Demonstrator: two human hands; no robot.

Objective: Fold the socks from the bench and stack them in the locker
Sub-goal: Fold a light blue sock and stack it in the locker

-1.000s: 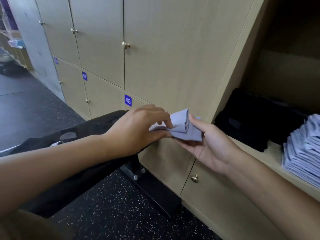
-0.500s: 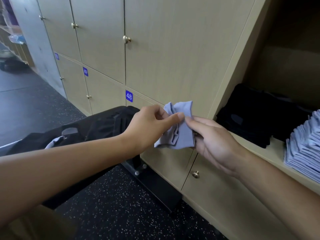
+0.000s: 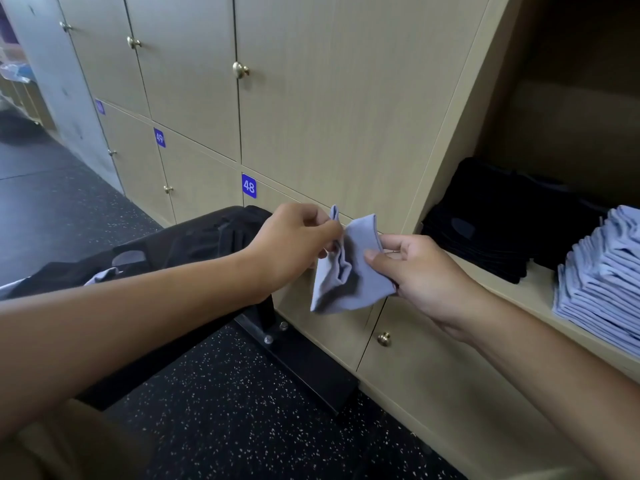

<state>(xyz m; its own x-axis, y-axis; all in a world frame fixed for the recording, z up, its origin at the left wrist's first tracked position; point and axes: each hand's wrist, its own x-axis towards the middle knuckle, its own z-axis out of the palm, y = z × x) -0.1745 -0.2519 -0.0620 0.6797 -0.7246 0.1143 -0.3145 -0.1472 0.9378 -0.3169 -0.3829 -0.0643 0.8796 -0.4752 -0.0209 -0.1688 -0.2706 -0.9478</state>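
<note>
A light blue sock (image 3: 349,271) hangs in the air in front of the locker doors, held by both hands. My left hand (image 3: 294,244) pinches its upper left edge. My right hand (image 3: 419,271) pinches its right side between thumb and fingers. The cloth sags and creases between them. To the right, the open locker (image 3: 533,296) holds a stack of folded light blue socks (image 3: 602,282) and a pile of black ones (image 3: 502,220). The black bench (image 3: 194,244) at left carries dark clothes and a light blue sock (image 3: 104,273).
Closed wooden locker doors with brass knobs (image 3: 240,69) fill the wall; blue number plates read 48 (image 3: 249,186) and 49 (image 3: 159,137). The bench's black foot (image 3: 298,358) stands on the dark speckled floor (image 3: 207,427) just below the hands.
The sock was folded small in my right palm; now both hands have pulled it apart and it hangs spread out between them. The view has shifted slightly.
</note>
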